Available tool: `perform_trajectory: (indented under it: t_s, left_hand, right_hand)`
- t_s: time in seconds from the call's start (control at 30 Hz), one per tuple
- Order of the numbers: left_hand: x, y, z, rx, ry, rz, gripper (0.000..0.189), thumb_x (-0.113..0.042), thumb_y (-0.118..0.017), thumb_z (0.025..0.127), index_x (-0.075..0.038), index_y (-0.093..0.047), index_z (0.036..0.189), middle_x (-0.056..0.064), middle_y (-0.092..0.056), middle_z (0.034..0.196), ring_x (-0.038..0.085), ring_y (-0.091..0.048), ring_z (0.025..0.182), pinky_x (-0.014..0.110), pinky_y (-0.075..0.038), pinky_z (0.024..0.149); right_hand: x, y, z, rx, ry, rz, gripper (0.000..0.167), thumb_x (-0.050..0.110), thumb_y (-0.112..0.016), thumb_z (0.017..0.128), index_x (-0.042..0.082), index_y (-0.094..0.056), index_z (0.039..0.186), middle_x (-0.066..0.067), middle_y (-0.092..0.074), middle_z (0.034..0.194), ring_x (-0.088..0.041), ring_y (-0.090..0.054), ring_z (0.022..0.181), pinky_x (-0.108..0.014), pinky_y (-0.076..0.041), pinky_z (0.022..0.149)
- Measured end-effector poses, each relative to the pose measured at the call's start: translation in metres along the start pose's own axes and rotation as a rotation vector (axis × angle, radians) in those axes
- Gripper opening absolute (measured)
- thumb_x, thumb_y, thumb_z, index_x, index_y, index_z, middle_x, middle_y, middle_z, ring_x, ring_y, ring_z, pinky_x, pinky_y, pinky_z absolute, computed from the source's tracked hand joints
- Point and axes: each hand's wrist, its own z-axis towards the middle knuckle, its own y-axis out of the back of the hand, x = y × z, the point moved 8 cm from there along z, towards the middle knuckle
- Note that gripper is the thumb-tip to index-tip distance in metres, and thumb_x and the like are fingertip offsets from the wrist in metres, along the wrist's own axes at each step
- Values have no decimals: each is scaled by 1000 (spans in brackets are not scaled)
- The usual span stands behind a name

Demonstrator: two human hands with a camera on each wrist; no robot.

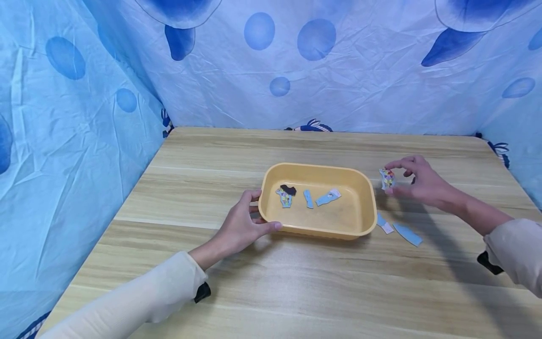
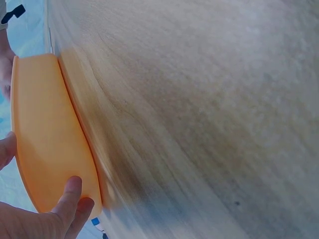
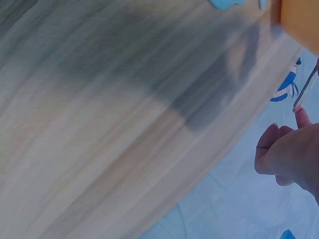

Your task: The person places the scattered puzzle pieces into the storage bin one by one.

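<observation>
A yellow plastic tray [image 1: 317, 230] sits on the table, seen from its side in the left wrist view. My left hand [image 1: 242, 225] grips its left end, thumb along the front wall and fingers round the left side. To the right of the tray, my right hand [image 1: 417, 181] pinches a multicoloured puzzle piece [image 1: 387, 179] between thumb and fingertips, above the table. The right wrist view shows this puzzle piece [image 3: 305, 89] edge-on as a thin sheet. Inside the tray lie a patterned piece with a dark top [image 1: 285, 197], a small blue piece [image 1: 308, 199] and a blue-and-pink piece [image 1: 328, 197].
Two more flat pieces lie right of the tray: a blue-and-pink piece [image 1: 384, 223], partly behind the rim, and a curved blue piece [image 1: 408, 234]. The wood-grain table [image 1: 203, 188] is bordered by blue patterned cloth [image 1: 220, 94] at the back and sides.
</observation>
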Motion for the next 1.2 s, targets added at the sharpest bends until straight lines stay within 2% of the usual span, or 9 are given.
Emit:
perform_trajectory:
  t_s: [0.47,0.77,0.97,1.2]
  left_hand:
    - [-1,1,0,4,2,9,89,-17,-88,69,-9,-37,140,10,-46,136,28,-61,111,26,-57,83]
    - [-1,0,0,3,9,8,88,-17,-88,69,-9,-37,140,11,-47,136,28,-61,112,27,-57,84]
    - [-1,0,0,3,5,6,88,-17,-88,69,-9,-37,140,11,-47,136,28,-61,111,26,-57,83]
    - [0,0,0,0,-1,6,88,-16,-88,68,-10,-37,140,10,-47,136,28,-61,111,26,-57,83]
  right_hand:
    - [21,0,3,12,15,43,64,26,-76,84,10,-47,139,-18,-29,137,-36,-35,114,-42,-38,82]
    - [37,-8,4,13,42,82,60,23,-77,82,13,-52,135,-14,-34,131,-31,-38,111,-37,-38,81]
    - [47,-14,4,19,84,94,59,21,-77,82,10,-53,134,-16,-34,129,-33,-39,111,-34,-37,79]
    - [55,-22,6,35,103,96,60,21,-80,80,10,-55,133,-15,-34,128,-28,-36,108,-32,-36,76]
